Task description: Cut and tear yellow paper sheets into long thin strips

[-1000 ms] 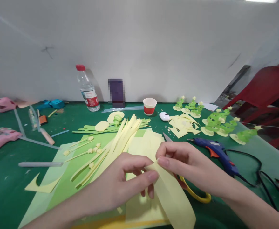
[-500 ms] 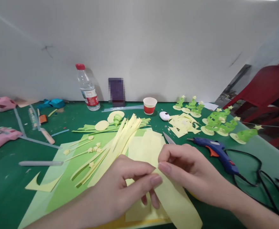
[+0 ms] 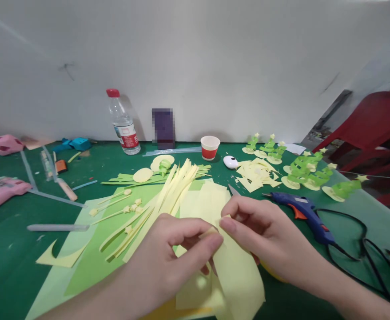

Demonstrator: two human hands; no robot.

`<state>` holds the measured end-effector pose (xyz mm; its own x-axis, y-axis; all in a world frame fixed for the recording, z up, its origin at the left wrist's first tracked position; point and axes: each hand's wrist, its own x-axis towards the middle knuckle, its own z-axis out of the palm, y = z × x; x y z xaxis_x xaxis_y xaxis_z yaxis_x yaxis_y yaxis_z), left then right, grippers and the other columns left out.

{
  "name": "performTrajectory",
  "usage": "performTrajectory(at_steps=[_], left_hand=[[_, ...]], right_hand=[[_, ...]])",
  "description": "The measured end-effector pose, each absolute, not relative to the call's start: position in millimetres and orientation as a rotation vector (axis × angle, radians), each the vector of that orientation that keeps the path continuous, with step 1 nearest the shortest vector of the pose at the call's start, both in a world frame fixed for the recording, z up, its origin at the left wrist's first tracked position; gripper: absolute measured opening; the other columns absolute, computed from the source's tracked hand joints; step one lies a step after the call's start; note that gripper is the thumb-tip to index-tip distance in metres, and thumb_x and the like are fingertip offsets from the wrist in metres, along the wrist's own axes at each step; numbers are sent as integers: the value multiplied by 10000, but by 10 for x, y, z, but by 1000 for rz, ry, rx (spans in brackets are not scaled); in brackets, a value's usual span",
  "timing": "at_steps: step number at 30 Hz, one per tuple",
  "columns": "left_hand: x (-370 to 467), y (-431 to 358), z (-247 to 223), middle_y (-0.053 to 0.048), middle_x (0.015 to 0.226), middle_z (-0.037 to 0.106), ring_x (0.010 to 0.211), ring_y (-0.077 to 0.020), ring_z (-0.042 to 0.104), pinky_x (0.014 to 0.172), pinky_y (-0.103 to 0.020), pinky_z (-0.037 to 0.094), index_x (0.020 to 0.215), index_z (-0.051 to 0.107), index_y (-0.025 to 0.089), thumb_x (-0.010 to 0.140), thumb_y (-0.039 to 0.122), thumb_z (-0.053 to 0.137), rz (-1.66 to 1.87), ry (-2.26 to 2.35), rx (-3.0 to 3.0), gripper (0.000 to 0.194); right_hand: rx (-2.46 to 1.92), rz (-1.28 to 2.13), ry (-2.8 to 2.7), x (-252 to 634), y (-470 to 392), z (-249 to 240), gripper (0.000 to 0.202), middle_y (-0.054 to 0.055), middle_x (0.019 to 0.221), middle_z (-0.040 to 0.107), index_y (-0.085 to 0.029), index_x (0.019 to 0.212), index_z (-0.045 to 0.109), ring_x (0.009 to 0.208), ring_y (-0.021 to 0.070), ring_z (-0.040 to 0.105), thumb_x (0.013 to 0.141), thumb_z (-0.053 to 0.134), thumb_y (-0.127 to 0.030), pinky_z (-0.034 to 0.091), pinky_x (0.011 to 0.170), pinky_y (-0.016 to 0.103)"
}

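Note:
A pale yellow paper strip [image 3: 240,275] hangs down from my fingertips, its lower end curling toward me. My left hand [image 3: 181,249] pinches the strip's upper left corner between thumb and forefinger. On the right, my right hand [image 3: 264,240] grips the top edge in the same way, close beside the left. Under both hands lie pale yellow sheets [image 3: 190,204]. To the left, a bundle of long yellow strips [image 3: 171,191] rests on a green sheet [image 3: 91,262], with several thin strips ending in small paper stars [image 3: 127,210]. A pointed blade tip [image 3: 233,190] shows behind my right hand.
A blue glue gun [image 3: 303,206] with a black cord lies at right. Behind it stand several green spiral paper trees [image 3: 298,171]. Further back are yellow scraps [image 3: 258,173], a paper cup [image 3: 210,148] and a water bottle [image 3: 125,129]. A pink glue gun [image 3: 5,195] lies at left.
The strip's lower end has swung left and curled more. At the top, my fingertips have parted slightly, and a small corner now shows separately in my left fingers.

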<state>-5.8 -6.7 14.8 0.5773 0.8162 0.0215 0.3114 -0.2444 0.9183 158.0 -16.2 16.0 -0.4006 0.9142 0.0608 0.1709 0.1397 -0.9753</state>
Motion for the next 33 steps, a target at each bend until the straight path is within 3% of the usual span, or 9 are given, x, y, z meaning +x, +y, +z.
performTrajectory(at_steps=[12,18,25,33], left_hand=[[-29,-27,122,41,498,618,485,-97,569,488,-166,427,530,570,177,752,297,549,577,1012,1589,253],[-8,-23,145,52,483,598,470,-86,556,483,-158,431,546,588,180,727,272,563,600,1009,1499,204],[2,1,85,53,464,587,432,-75,542,466,-158,449,490,555,172,667,250,630,607,1003,1351,208],[48,-25,124,45,434,561,418,-92,522,460,-188,475,448,532,182,651,244,619,697,1069,1361,230]], right_hand=[[-1293,994,-1727,1559,-191,73,217,-81,385,285,-203,630,446,356,70,193,813,445,-319,138,332,205],[-1319,932,-1695,1540,-156,69,211,-82,380,254,-206,619,442,352,74,198,787,460,-331,139,331,204],[-1267,996,-1709,1562,-159,74,197,-73,415,327,-201,689,460,366,76,272,816,432,-349,214,336,183],[-1362,692,-1705,1509,-198,16,216,-82,379,224,-200,633,478,343,71,166,814,424,-304,101,313,212]])
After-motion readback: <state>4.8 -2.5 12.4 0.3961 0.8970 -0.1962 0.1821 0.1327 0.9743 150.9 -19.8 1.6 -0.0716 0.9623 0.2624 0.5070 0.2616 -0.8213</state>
